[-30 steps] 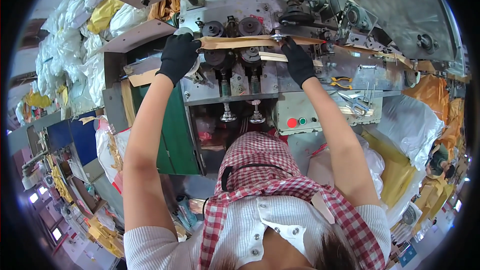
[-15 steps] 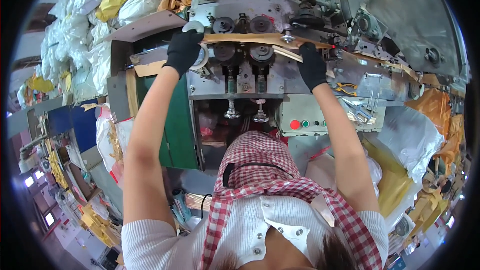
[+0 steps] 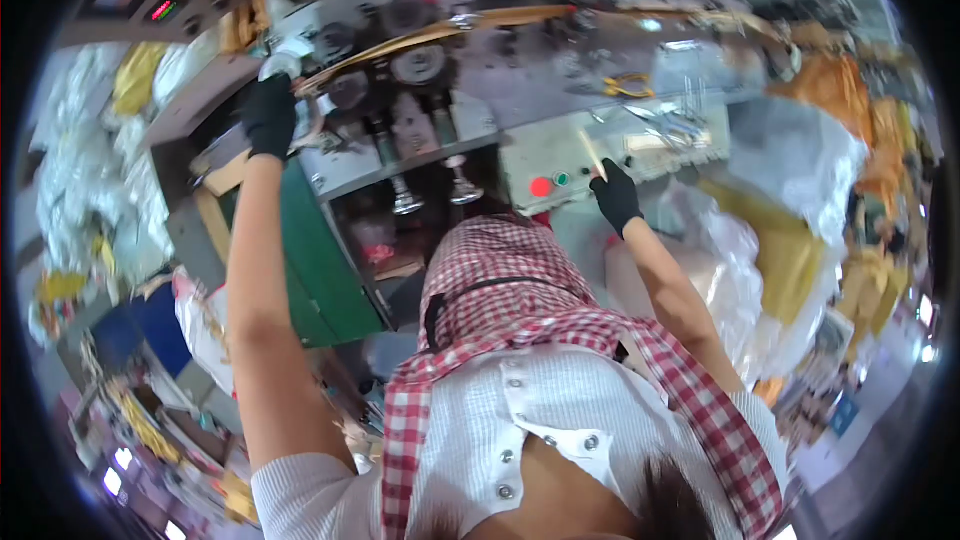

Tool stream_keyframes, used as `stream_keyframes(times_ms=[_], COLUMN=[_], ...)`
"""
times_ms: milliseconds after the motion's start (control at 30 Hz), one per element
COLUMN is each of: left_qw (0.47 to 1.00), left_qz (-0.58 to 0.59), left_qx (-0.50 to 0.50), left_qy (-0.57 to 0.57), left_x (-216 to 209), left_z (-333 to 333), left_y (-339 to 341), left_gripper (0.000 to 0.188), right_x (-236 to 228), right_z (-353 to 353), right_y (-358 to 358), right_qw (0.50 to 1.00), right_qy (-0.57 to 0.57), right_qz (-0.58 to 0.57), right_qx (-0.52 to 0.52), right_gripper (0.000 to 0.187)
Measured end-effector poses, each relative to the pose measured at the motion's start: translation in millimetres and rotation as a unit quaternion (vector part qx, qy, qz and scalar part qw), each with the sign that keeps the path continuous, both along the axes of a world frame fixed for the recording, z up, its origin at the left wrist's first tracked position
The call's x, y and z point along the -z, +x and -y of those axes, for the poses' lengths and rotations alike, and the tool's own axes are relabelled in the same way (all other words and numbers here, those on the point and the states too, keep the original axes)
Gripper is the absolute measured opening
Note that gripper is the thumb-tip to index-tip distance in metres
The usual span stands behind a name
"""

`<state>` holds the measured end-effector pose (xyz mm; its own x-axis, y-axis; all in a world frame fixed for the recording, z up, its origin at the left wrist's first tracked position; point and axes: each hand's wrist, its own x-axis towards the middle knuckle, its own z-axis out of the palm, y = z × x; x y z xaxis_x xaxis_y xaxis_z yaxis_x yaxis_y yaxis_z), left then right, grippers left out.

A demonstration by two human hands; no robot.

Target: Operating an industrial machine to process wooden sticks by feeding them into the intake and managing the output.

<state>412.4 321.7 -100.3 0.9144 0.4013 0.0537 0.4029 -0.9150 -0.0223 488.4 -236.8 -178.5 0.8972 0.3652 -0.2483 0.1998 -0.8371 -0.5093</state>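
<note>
Two hands in black gloves are observed, set well apart at a metal machine (image 3: 475, 115). The left hand (image 3: 270, 118) is raised at the machine's left end, just below a round pale wheel (image 3: 282, 65); its fingers are blurred, and whether they are spread or pressed together cannot be told. Just to the right of that hand, one end of a long brown strip (image 3: 430, 35) is found. From there the strip is led up and to the right, between dark rollers (image 3: 420, 64) set in two rows.

By the right hand (image 3: 615, 196), one thin pale stick (image 3: 592, 152) is pinched at its lower end; its free end is pointed up and leftward over a pale control box (image 3: 535, 155). Whether the box is touched by stick or glove cannot be told. Left of this grip, a red button (image 3: 541, 187) and a green button (image 3: 562, 180) are fitted, the green one being nearer.

Beyond the right hand, yellow-handled pliers (image 3: 628, 86) are laid down, and metal tools (image 3: 668, 127) are grouped farther right. Between the hands, metal knobs (image 3: 405, 200) are mounted below the machine's front edge. Below the left hand, a green cabinet door (image 3: 325, 270) is noted. Fine detail is masked by motion blur.
</note>
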Motion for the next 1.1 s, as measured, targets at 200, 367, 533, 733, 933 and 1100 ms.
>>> stream_keyframes(times_ms=[200,367,533,733,933,1100], left_qw=[1.0,0.997,0.984,0.997,0.973,0.984], left_qz=[-0.002,-0.048,0.114,-0.03,0.173,0.095], left_qx=[0.024,0.032,0.123,0.049,0.099,0.141], left_qy=[-0.02,0.052,-0.059,0.055,-0.118,-0.06], left_x=[-12.4,-15.9,55.6,36.1,22.5,61.9], left_z=[8.0,21.0,-99.5,-6.6,-38.6,-63.8], left_y=[-7.2,8.2,-10.5,2.0,3.5,2.2], left_gripper=[0.016,0.018,0.02,0.02,0.021,0.015], right_x=[-9.6,-1.7,119.1,31.0,64.5,84.8], right_z=[44.2,41.9,76.2,-3.1,-12.4,4.4], right_y=[73.3,109.3,118.6,58.6,-68.9,-91.7], right_qw=[0.93,0.895,0.917,0.989,0.991,0.994], right_qy=[-0.264,-0.305,-0.074,-0.038,0.015,0.019], right_qz=[0.123,0.128,0.355,0.031,0.117,-0.102], right_qx=[-0.223,-0.298,-0.169,0.142,-0.064,0.016], right_gripper=[0.026,0.04,0.029,0.019,0.031,0.026])
